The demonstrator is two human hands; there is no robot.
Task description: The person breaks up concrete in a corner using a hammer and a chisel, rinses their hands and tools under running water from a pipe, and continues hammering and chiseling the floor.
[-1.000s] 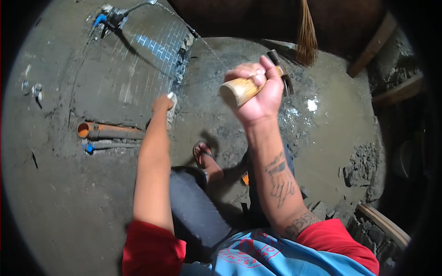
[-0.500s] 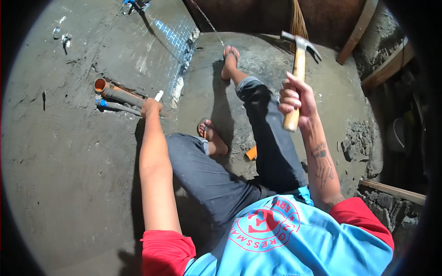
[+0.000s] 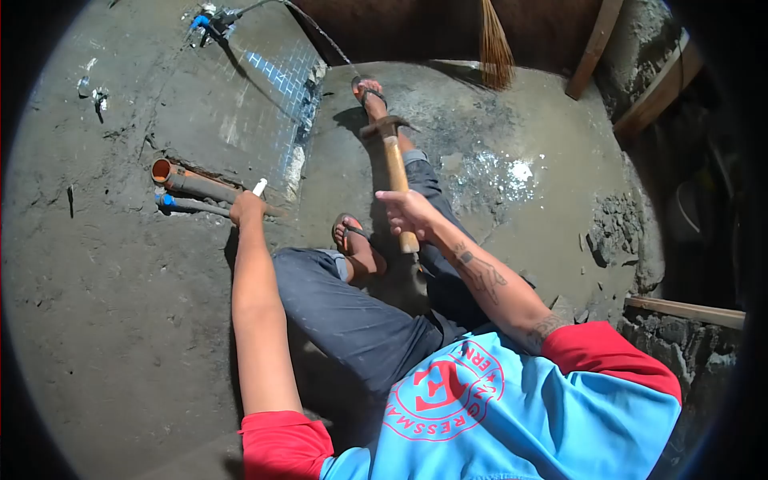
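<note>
My right hand (image 3: 410,214) is wrapped round the wooden handle of a claw hammer (image 3: 395,164), whose metal head points away from me over my outstretched leg. On the left, my left hand (image 3: 247,207) is closed round a small object with a white end (image 3: 260,187); the rest of it is hidden in my fingers. That hand is beside the ends of an orange-mouthed pipe (image 3: 192,184) and a thinner grey pipe with a blue cap (image 3: 196,206), both set in the rough cement wall (image 3: 144,320).
A blue tap fitting (image 3: 200,22) with a hose and a patch of small blue tiles (image 3: 276,74) are at the upper left. A straw broom (image 3: 495,52) hangs at the back. Rubble (image 3: 614,232) and wooden boards (image 3: 684,310) lie at the right.
My right hand has swung left and lower with the hammer, now over my legs. My left hand stays by the pipes, closed round the white-ended object.
</note>
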